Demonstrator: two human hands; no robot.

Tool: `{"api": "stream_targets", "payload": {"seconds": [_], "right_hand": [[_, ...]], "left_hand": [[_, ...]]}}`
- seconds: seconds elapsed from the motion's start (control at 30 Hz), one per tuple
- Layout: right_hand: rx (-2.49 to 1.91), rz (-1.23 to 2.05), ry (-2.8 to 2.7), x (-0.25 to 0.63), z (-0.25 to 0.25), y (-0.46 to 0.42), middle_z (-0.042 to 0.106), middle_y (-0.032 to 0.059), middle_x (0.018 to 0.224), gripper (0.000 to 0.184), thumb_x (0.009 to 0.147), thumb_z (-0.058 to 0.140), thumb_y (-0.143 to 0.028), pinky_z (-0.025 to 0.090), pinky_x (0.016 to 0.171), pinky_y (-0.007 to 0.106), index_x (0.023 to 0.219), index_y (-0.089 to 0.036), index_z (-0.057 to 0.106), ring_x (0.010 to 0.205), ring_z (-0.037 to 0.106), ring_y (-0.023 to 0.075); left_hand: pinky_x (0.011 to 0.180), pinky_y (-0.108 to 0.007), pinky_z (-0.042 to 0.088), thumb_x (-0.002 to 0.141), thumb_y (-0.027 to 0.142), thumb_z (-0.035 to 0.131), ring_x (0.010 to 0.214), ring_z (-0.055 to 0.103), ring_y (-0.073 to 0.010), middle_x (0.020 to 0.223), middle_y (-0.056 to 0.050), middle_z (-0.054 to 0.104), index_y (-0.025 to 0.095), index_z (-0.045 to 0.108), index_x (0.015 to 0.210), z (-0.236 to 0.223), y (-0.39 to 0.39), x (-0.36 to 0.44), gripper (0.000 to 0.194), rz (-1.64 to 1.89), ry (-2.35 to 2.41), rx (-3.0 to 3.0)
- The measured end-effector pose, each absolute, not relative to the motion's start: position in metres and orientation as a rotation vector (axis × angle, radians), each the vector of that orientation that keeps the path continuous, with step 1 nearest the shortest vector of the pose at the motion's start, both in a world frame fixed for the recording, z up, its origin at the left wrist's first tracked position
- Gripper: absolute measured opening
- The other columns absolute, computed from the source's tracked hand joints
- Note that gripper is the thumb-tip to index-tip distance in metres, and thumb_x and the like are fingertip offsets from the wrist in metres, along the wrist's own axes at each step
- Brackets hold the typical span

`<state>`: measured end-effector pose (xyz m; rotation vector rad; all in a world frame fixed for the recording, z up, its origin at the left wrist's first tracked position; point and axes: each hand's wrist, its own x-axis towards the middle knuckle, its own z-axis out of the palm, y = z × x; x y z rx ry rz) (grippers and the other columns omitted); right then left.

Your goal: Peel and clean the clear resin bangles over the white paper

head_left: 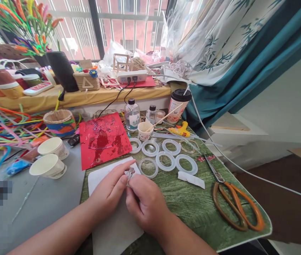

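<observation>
My left hand (113,186) and my right hand (147,202) meet over a white sheet of paper (110,230). Between their fingertips is a small, clear, shiny piece (130,173), mostly covered, so its kind does not show. The left thumb and fingers pinch it from one side, while the right hand is curled closed against it. Just beyond the hands lie several translucent white silicone ring molds (165,161). A red sheet (104,141) with glossy wet patches lies behind the paper.
Large orange-handled scissors (230,198) lie at the right, near a white strip (191,180). Behind the molds stand a paper cup (145,131) with sticks, clear bottles (132,115) and a yellow glue gun (181,129). Two paper cups (46,166) are at left; a white cable (214,143) crosses the right.
</observation>
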<state>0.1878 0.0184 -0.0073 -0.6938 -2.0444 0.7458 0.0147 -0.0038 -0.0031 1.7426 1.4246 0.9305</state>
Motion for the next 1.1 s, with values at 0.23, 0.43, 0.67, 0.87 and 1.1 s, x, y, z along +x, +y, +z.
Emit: {"api": "stream_targets", "payload": {"seconds": [0.23,0.43,0.67,0.87,1.1], "right_hand": [[-0.871,0.845,-1.840,0.1865,-0.0103,0.0218,0.056,0.0000,0.074,0.024,0.102,0.045,-0.019,0.039,0.063,0.028,0.079,-0.023,0.049,0.067,0.052,0.0161],[-0.989,0.985,-1.704,0.1871,-0.0114,0.0246,0.060,0.0000,0.073,0.026,0.104,0.046,-0.026,0.042,0.062,0.027,0.081,-0.021,0.058,0.066,0.055,0.0156],[-0.875,0.845,-1.844,0.1875,-0.0081,0.0234,0.056,0.0003,0.073,0.026,0.104,0.044,-0.020,0.039,0.061,0.029,0.078,-0.023,0.048,0.067,0.052,0.0164],[-0.614,0.758,-2.060,0.1875,-0.0044,0.0171,0.055,0.0012,0.077,0.020,0.095,0.046,-0.012,0.040,0.065,0.032,0.080,-0.024,0.043,0.070,0.050,0.0178],[-0.680,0.908,-1.938,0.1856,-0.0044,0.0179,0.053,0.0000,0.076,0.022,0.098,0.045,-0.016,0.040,0.064,0.030,0.079,-0.024,0.040,0.070,0.051,0.0168]], "left_hand": [[0.120,-0.045,0.046,0.110,0.055,0.040,0.136,0.063,-0.0303,0.150,-0.010,0.068,0.024,0.066,0.145,-0.0052,-0.0049,0.0126,0.053,0.961,1.366,1.720],[0.128,-0.045,0.037,0.113,0.049,0.035,0.152,0.049,-0.0294,0.165,-0.005,0.054,0.028,0.055,0.158,-0.0095,-0.0061,0.0082,0.054,0.889,1.317,1.778],[0.123,-0.047,0.043,0.110,0.052,0.040,0.145,0.055,-0.0317,0.159,-0.009,0.060,0.027,0.056,0.157,-0.0079,-0.0039,0.0070,0.055,0.874,1.343,1.858],[0.116,-0.044,0.048,0.111,0.054,0.036,0.130,0.065,-0.0302,0.142,-0.009,0.072,0.025,0.068,0.141,-0.0057,-0.0047,0.0112,0.052,1.003,1.360,1.688],[0.107,-0.041,0.054,0.110,0.057,0.041,0.121,0.070,-0.0291,0.131,-0.010,0.076,0.023,0.067,0.138,-0.0063,-0.0059,0.0123,0.052,1.061,1.328,1.597]]}}
